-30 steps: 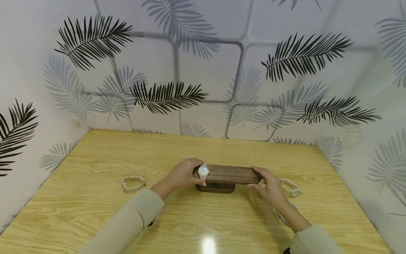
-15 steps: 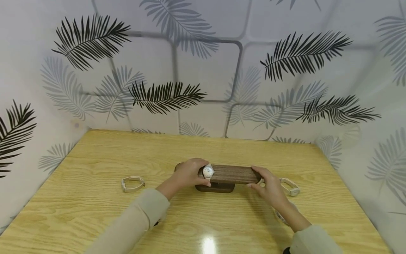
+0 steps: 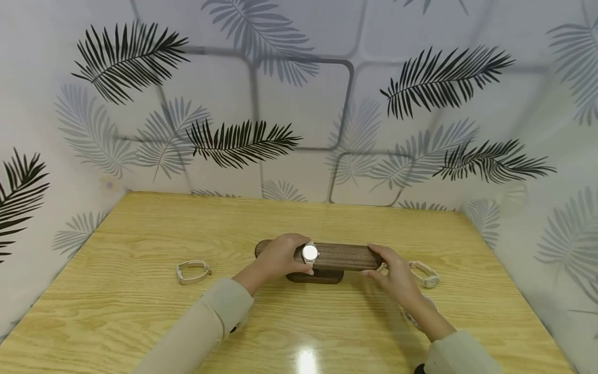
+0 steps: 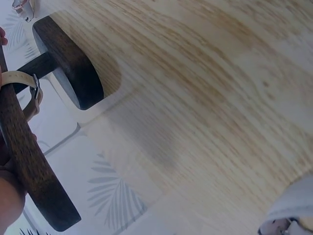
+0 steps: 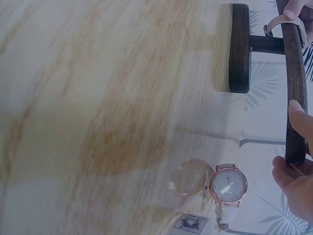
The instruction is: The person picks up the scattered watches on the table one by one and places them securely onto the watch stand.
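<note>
A dark wooden watch stand (image 3: 348, 256), a horizontal bar on a rounded base (image 3: 315, 277), stands upright mid-table. One wristwatch (image 3: 310, 253) with a pale strap loops round the bar, its dial upward and bright with glare. My left hand (image 3: 279, 255) grips watch and bar from the left, fingers over the far edge and thumb at the near edge. In the left wrist view the strap (image 4: 17, 77) is buckled beneath the bar. My right hand (image 3: 397, 272) holds the bar's right end between thumb and fingers. The left palm hides part of the bar.
Another pale watch (image 3: 193, 281) lies on the wooden table (image 3: 140, 311) at left. To the right lies a further watch (image 3: 432, 281), and one more (image 3: 412, 318) is partly hidden under the right forearm. A leaf-patterned wall (image 3: 299, 176) rises behind the table.
My left hand and the watch have slid rightward along the bar, uncovering the bar's left end. The right hand keeps its hold on the right end.
</note>
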A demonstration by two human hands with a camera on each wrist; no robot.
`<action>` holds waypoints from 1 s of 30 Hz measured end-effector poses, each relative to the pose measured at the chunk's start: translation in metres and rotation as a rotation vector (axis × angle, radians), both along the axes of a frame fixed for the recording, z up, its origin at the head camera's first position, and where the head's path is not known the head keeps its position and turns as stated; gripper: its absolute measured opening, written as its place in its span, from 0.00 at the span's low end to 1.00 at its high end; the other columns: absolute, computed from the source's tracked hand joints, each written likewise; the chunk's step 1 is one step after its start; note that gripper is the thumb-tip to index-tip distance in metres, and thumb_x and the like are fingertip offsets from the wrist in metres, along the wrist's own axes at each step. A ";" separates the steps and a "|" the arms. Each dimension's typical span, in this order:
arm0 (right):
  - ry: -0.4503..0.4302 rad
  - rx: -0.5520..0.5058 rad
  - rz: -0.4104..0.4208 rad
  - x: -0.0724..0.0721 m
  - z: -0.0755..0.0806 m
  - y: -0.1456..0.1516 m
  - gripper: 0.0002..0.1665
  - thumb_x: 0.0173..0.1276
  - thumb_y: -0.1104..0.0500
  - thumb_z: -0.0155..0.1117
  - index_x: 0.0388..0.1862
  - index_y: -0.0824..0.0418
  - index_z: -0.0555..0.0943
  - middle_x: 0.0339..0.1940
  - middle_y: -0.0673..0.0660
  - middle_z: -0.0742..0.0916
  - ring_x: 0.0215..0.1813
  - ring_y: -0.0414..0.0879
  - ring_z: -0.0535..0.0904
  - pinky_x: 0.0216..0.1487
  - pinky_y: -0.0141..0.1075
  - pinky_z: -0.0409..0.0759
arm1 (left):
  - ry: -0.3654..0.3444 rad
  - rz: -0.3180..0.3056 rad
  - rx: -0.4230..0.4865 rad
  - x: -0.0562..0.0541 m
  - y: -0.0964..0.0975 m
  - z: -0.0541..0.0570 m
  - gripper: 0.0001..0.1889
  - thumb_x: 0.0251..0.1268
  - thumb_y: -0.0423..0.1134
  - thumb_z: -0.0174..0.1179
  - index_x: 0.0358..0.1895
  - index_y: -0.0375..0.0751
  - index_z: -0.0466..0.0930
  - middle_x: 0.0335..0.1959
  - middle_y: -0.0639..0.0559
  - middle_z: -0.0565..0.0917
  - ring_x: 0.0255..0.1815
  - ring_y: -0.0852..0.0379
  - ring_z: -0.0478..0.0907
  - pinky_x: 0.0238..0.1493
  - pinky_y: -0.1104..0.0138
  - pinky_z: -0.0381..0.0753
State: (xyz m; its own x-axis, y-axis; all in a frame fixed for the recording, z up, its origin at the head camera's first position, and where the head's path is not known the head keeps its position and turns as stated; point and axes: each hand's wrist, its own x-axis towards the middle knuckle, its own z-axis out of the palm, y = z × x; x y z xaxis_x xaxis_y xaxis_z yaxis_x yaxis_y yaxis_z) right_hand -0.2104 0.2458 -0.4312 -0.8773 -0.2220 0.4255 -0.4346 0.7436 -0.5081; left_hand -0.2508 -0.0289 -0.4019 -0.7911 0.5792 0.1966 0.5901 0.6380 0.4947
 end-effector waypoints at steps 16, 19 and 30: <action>-0.104 -0.021 -0.024 0.006 0.007 -0.002 0.41 0.55 0.64 0.70 0.66 0.73 0.63 0.61 0.73 0.72 0.60 0.68 0.70 0.54 0.57 0.75 | 0.299 0.161 0.001 0.010 -0.046 -0.016 0.43 0.41 0.51 0.73 0.63 0.35 0.69 0.60 0.40 0.74 0.62 0.41 0.70 0.62 0.47 0.68; -0.140 -0.046 -0.059 0.014 0.014 0.004 0.41 0.57 0.64 0.68 0.66 0.73 0.61 0.62 0.74 0.70 0.60 0.69 0.69 0.56 0.60 0.73 | 0.296 0.162 0.053 0.011 -0.055 -0.021 0.43 0.40 0.49 0.73 0.62 0.34 0.69 0.60 0.39 0.74 0.61 0.41 0.70 0.61 0.46 0.69; -0.216 -0.059 -0.322 0.030 0.012 0.057 0.40 0.63 0.59 0.63 0.66 0.77 0.58 0.65 0.78 0.64 0.65 0.74 0.57 0.62 0.67 0.60 | 0.199 0.149 0.115 0.012 -0.067 -0.028 0.42 0.45 0.47 0.72 0.65 0.34 0.67 0.61 0.39 0.73 0.62 0.41 0.70 0.60 0.49 0.72</action>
State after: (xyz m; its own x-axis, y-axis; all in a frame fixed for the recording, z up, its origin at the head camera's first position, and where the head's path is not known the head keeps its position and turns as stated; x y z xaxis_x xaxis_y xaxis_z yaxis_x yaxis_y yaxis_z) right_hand -0.1802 0.3027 -0.4192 -0.9688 0.0983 0.2275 -0.0626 0.7910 -0.6086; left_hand -0.2389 -0.0964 -0.4300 -0.8052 0.4241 0.4145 0.5867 0.6715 0.4526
